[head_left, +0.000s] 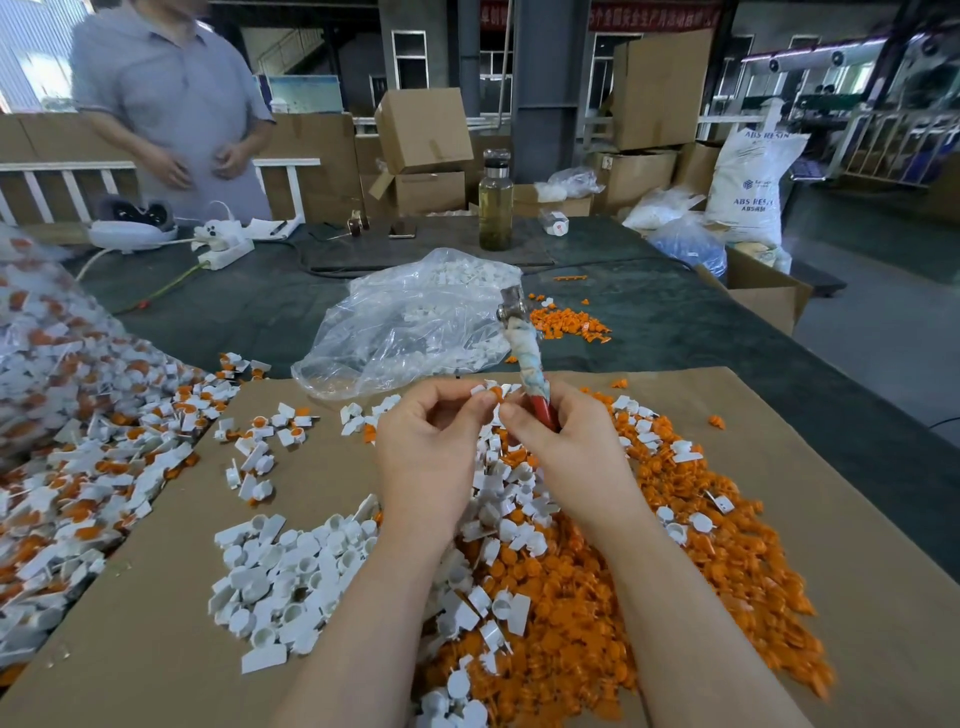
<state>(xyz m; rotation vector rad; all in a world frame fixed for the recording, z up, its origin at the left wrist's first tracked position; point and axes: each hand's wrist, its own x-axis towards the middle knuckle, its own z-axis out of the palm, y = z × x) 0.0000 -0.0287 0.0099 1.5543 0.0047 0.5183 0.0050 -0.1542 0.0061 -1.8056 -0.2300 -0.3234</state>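
Here, at far left, a heap (67, 395) of joined white-and-orange pieces spills onto the cardboard (857, 545) that covers the near counter (675, 322). Next lies a pile of loose white parts (291, 571). The left hand (431, 447) is raised over the cardboard, its thumb and fingertips curled in to pinch a small white part (480, 392) with orange showing in it. The right hand (566, 447) meets it just beside, with its fingers wrapped round the red grip of a tool (524, 358). The tool's cloth-bound shaft tilts up and away to a metal head in front of a clear bag (415, 322). Under and right of the forearms spreads an orange pile (675, 597).
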